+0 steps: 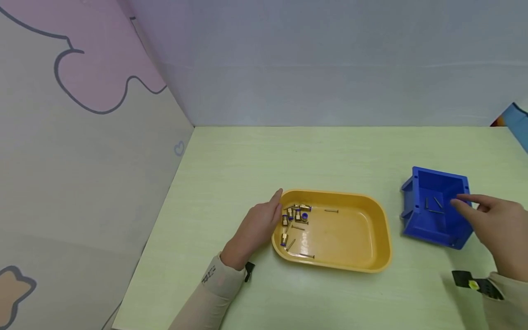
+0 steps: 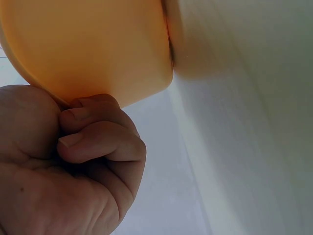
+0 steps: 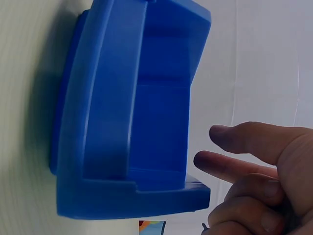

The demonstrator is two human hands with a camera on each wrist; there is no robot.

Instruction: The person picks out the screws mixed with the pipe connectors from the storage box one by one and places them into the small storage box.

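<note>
Head view showed a yellow tray (image 1: 354,256) low and centre in the frame on a pale green counter (image 1: 247,156), with a blue bin (image 1: 416,220) just to its right. The left hand (image 1: 257,227) lay against the tray's left end, thumb up at the rim; in the left wrist view its fingers (image 2: 98,142) were curled, tips pressed at the tray's edge (image 2: 98,54), which looked like a grip meant to steady the tray rather than lift it.

A cluster of brass fittings (image 1: 294,215) with blue ends sat bunched in the tray's upper-left corner, close to that hand. A few thin dark screws (image 1: 331,211) lay scattered apart from them, one near the top wall, others toward the lower left. Most of the tray floor was bare.

The right hand (image 1: 499,229) hung at the right of the frame, over the bin's right wall. Its fingers (image 3: 234,169) were loosely spread, two extended toward the opening and the rest curled, and they held nothing that could be seen. That pose fitted a hand just above the opening, not gripping the bin. The bin sat tilted, its open side facing up and toward the camera, and a few more screws (image 1: 433,206) lay on its floor. A black strap (image 1: 470,282) showed at the right wrist.
</note>
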